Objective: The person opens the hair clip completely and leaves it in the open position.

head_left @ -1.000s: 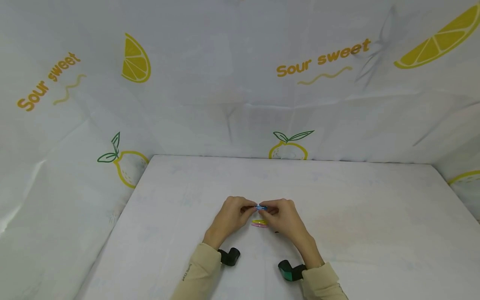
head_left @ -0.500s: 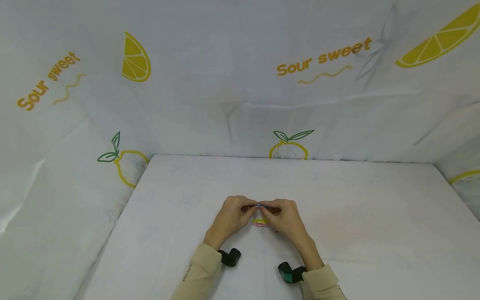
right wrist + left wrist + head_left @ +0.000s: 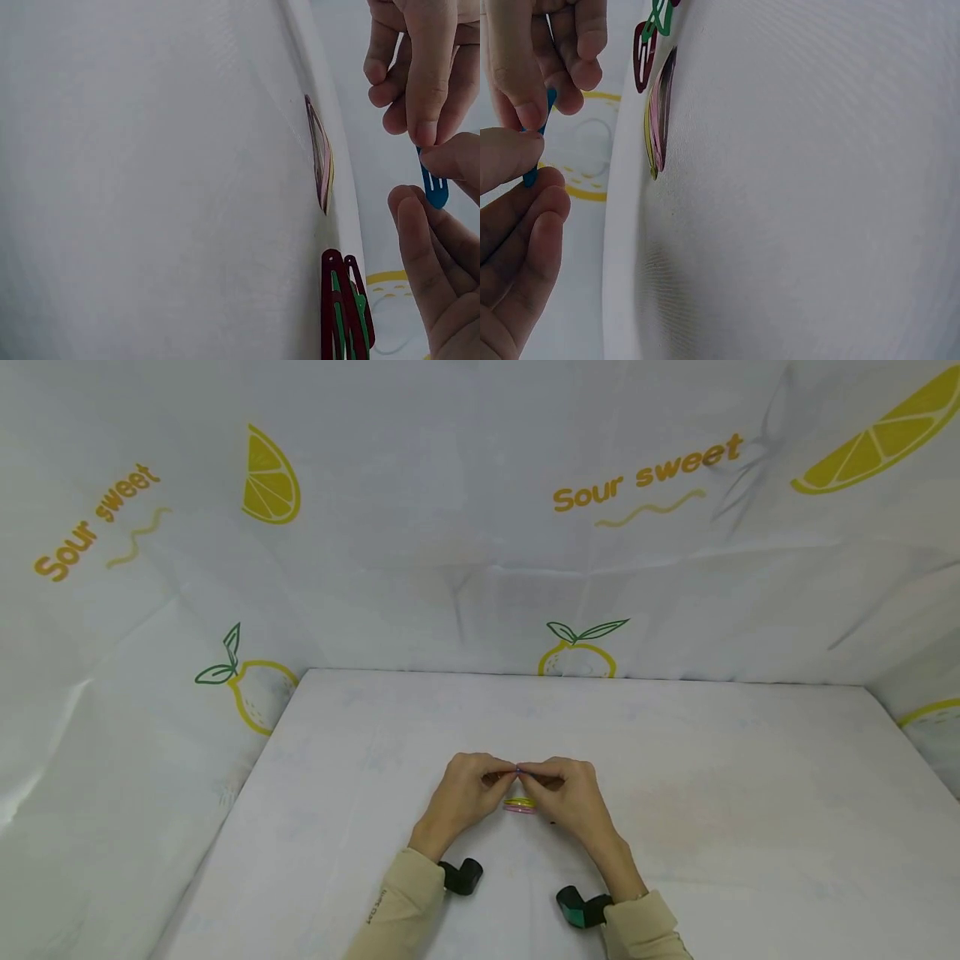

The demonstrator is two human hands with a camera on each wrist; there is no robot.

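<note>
A blue snap hair clip (image 3: 437, 193) is pinched between the fingertips of both hands, held up off the table. My left hand (image 3: 467, 789) grips one end with thumb and forefinger, and my right hand (image 3: 564, 793) has the other. Only a sliver of blue shows in the head view. Just below the fingertips, on the table, yellow and pink hair clips (image 3: 519, 806) lie side by side, with a darker one beside them in the wrist views. Dark red clips (image 3: 330, 307) and green clips (image 3: 661, 16) lie in another group close by.
The white-covered table (image 3: 712, 777) spreads around the hands. A white cloth with lemon prints (image 3: 435, 527) hangs behind and at the sides. Black wrist cameras (image 3: 462, 877) stick out over the table from both forearms.
Both hands stay nearly in place, their fingertips drawing slightly closer together. The blue hair clip has turned between them, so less of it shows in the head view.
</note>
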